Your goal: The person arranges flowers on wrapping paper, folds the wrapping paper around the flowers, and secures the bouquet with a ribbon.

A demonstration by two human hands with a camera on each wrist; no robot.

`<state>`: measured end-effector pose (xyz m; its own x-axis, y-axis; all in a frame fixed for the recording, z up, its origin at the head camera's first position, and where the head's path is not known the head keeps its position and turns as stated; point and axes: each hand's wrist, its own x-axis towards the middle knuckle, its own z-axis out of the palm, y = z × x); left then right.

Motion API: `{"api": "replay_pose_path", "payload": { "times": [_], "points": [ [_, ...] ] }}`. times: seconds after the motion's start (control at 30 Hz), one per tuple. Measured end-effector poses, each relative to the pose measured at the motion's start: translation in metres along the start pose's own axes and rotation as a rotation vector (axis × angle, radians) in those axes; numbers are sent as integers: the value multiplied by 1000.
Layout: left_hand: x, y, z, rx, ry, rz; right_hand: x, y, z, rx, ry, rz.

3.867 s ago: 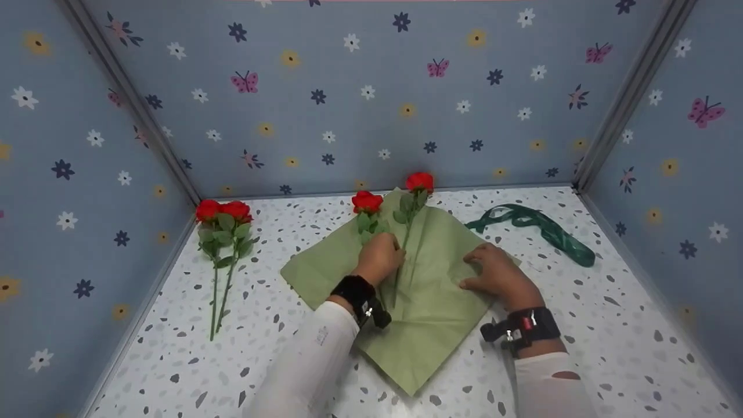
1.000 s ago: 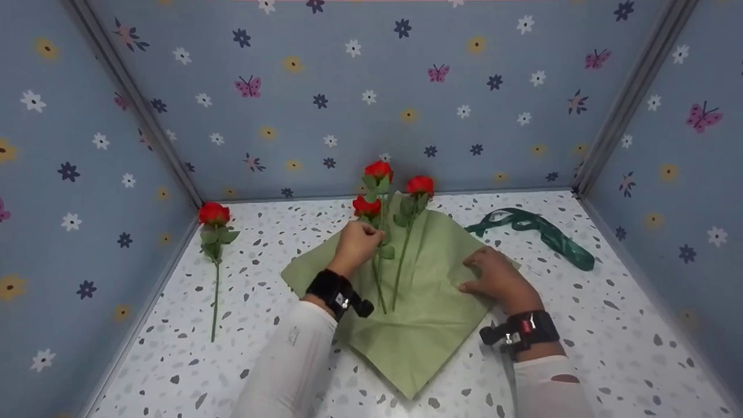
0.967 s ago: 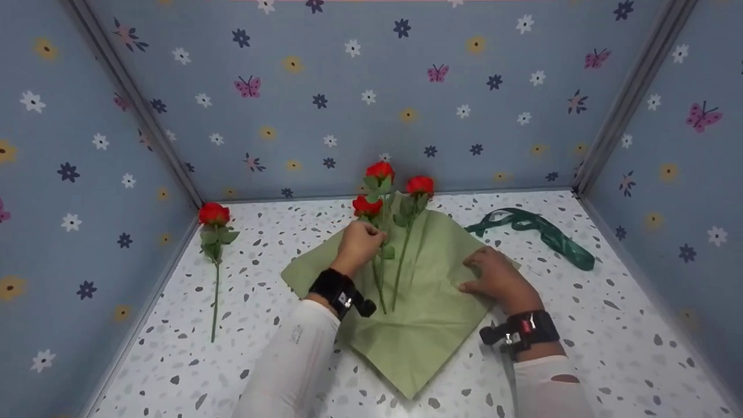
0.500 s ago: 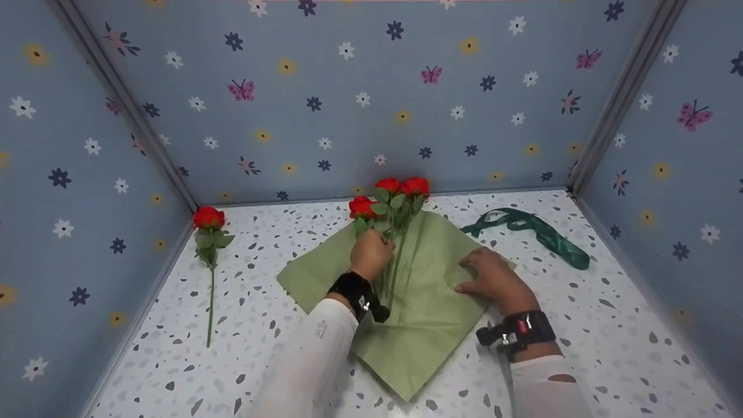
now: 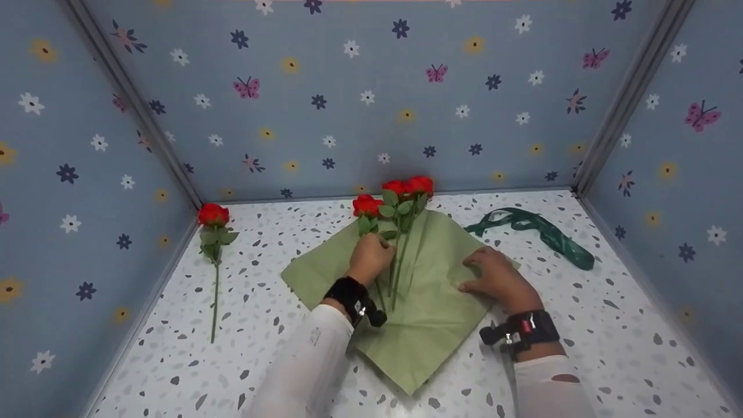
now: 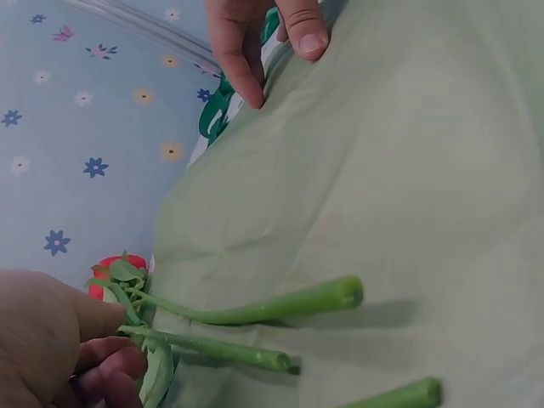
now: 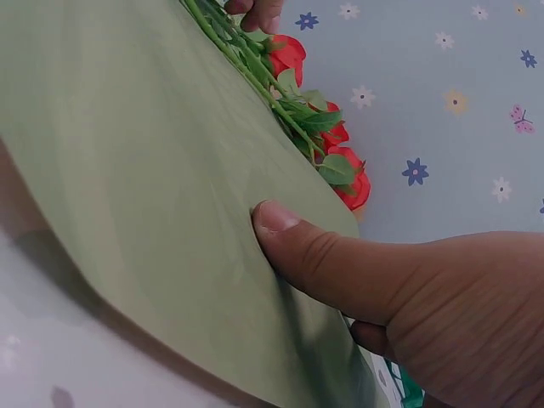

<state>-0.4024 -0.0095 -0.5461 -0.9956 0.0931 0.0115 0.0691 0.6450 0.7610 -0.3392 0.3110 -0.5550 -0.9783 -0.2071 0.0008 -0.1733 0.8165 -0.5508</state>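
A sheet of green wrapping paper lies spread with a corner toward me, carrying three red roses. My left hand pinches the stem of the middle rose between thumb and fingers. That rose lies close beside the right rose; the left rose is partly hidden behind my left hand. In the left wrist view the cut end of the pinched stem sits between two others. My right hand rests on the paper's right side, its thumb pressing the surface, fingers spread.
A single red rose lies on the speckled white tabletop at the left. Loosely folded dark green ribbon lies at the back right. Flower-patterned blue walls close in the back and both sides.
One of the two roses at the left has been taken by my left hand and brought over the paper. Since a second ago it has come down rightward beside the right rose. My right hand stays put.
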Motion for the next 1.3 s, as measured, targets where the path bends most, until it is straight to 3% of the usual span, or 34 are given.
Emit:
{"api": "replay_pose_path", "payload": {
  "times": [0.13, 0.3, 0.47, 0.63, 0.83, 1.1, 1.3],
  "points": [
    [-6, -13, -18, 7, 35, -12, 0, -1, 0, -33, 1, -44],
    [-12, -30, -45, 21, 100, -87, 0, -1, -2, -46, -2, -61],
    [-16, -38, -58, 80, 48, -79, -2, 0, -6, -29, -7, -35],
    [-23, -39, -56, 155, -25, -19, -2, -2, -3, -26, -4, -47],
    [-24, -35, -44, 238, -85, -15, 0, -3, -1, -43, 10, -61],
    [-24, -26, -34, 255, -91, 7, 1, -3, -1, -34, 1, -71],
    [-22, -32, -36, 244, -95, 21, 1, 1, 0, -9, 15, -76]
  ]
}}
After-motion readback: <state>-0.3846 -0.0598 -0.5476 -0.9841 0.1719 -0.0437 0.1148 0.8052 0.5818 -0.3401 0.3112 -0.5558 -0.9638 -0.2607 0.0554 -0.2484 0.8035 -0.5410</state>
